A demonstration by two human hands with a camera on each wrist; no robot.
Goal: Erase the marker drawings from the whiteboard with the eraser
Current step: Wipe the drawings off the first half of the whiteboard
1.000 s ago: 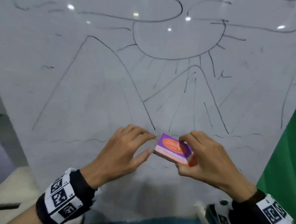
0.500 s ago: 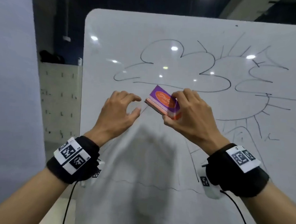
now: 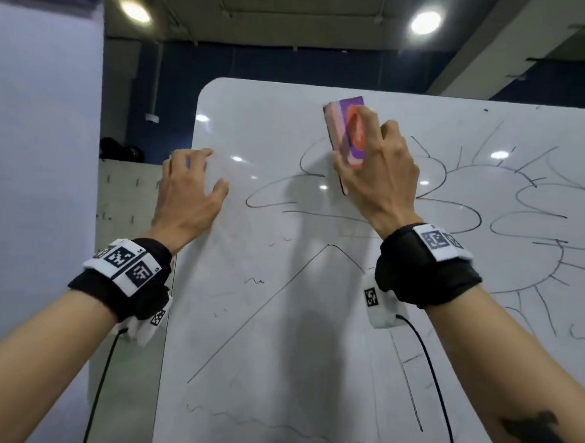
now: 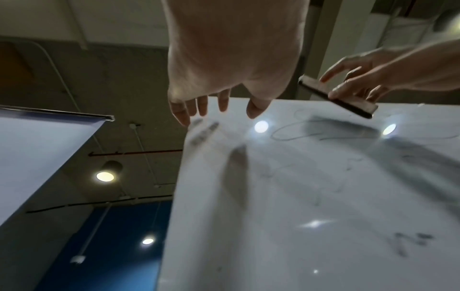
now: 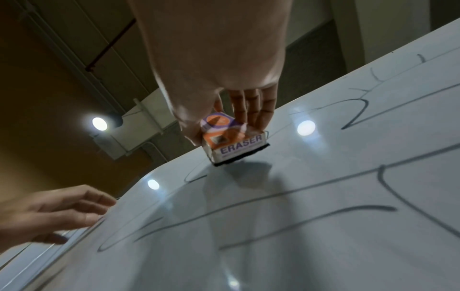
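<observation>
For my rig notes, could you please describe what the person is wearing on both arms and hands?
Both hands are bare, with no sleeves. The left wrist and right wrist each carry a black band with white square-code tags, a white camera unit beneath, and a black cable trailing down.

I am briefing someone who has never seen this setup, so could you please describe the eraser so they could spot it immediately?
Start at the big whiteboard covered in black marker drawings. Near its top edge, above the leftmost cloud outline, the right hand presses a small block against the board. That block is the eraser: the only colourful thing there, purple and orange on top, with ERASER printed on its side and a dark pad underneath.
</observation>
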